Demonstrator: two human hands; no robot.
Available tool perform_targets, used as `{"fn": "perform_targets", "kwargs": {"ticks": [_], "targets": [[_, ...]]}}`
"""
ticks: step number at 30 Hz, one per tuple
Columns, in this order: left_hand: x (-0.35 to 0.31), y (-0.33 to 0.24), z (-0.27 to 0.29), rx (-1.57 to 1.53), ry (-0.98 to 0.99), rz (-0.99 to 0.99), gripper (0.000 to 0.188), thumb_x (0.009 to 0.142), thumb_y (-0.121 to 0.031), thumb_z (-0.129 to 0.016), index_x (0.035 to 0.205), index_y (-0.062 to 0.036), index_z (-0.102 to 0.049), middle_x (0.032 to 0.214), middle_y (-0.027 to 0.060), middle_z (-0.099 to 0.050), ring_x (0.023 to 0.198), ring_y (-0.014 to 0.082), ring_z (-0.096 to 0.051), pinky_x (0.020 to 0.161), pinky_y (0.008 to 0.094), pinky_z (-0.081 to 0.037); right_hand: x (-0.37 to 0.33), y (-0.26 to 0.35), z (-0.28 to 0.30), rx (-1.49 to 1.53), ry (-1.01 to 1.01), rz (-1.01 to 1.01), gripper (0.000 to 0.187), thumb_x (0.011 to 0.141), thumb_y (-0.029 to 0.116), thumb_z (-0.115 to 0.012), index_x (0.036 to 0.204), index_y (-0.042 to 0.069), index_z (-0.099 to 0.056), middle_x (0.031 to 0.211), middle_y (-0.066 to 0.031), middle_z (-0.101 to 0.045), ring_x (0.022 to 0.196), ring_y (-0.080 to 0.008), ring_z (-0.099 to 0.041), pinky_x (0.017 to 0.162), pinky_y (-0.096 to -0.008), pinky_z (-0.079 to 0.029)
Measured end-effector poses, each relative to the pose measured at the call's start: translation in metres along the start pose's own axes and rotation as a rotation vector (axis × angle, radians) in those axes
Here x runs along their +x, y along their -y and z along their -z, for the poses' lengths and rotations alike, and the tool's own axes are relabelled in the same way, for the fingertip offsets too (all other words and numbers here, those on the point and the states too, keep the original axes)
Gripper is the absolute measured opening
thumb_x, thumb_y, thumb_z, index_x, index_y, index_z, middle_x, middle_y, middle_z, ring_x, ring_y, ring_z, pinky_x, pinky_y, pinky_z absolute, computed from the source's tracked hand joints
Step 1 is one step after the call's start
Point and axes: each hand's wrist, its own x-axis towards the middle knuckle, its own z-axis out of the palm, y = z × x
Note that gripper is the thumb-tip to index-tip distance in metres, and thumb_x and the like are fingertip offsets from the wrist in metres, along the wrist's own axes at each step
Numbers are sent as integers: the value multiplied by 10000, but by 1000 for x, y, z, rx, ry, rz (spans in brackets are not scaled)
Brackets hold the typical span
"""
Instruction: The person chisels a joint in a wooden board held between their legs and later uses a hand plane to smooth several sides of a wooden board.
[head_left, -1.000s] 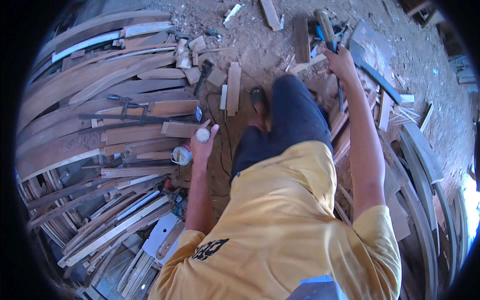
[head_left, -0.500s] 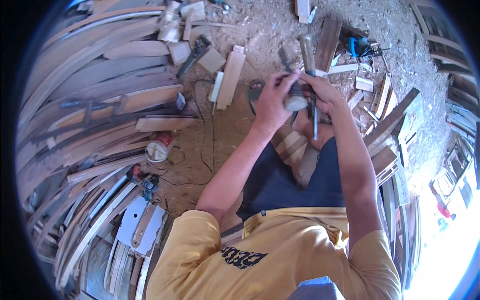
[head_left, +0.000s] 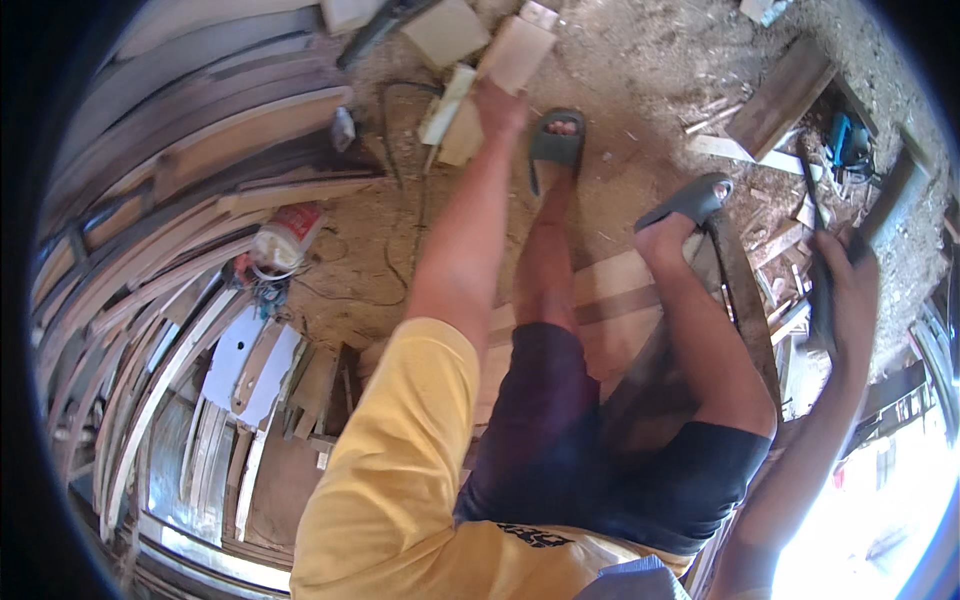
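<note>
My left hand (head_left: 500, 108) reaches forward and is closed across a short pale board (head_left: 517, 52) with a narrowed end, lying on the ground. Motion blurs the fingers. A thin white strip of wood (head_left: 447, 105) lies beside that board. Out at the right, my right hand (head_left: 850, 285) is wrapped round two long hand tools. One is a slim dark chisel-like tool (head_left: 815, 190); the other is a wider, blurred tool (head_left: 900, 185) whose kind I cannot make out. Below my legs, a long plank (head_left: 610, 280) crosses the ground.
Stacked curved boards (head_left: 200, 120) fill the left side. A red and white tub (head_left: 285, 240) stands near them. A dark brown board (head_left: 785, 95) and a blue power tool (head_left: 850, 140) lie at the upper right among offcuts. My sandals (head_left: 557, 150) rest on dusty ground.
My hands have parted. The left has gone forward onto the pale board, without its tool. The right has swung far right and now holds two tools. My legs have spread and the view has shifted.
</note>
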Motion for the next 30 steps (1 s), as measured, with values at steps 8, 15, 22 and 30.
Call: {"fn": "perform_targets", "kwargs": {"ticks": [8,15,22,30], "targets": [[182,142,24,492,193,-324,813,869,-453,-737,1526,-70,-450,1497,185,-536,1372,381,-510,1139,480,-405,-161,-56,147,72,-507,-243,385,928,299,-713,1202,62,-583,853,17,-531,733,-87,-483,675,-251,-412],[81,45,35,786,397,-249,672,846,-492,-750,1259,23,-623,1229,282,-666,1204,467,-615,1050,530,-467,-164,-177,207,-100,-544,-358,333,968,360,-690,1050,39,-652,765,22,-524,670,-73,-450,631,-259,-381],[-107,-32,121,386,358,-348,501,909,-292,-736,1246,48,-591,1099,293,-691,1060,452,-662,926,492,-513,-130,-336,205,309,-472,-129,376,982,218,-681,1291,16,-607,1108,-62,-687,1031,-156,-610,941,-329,-460],[-222,-18,345,127,225,-142,428,933,-260,-759,1187,70,-660,1133,198,-729,1037,285,-689,938,406,-506,-80,-402,190,439,-586,-10,552,1005,401,-651,1453,146,-455,1302,-179,-614,1198,-290,-588,1004,-445,-464]]}}
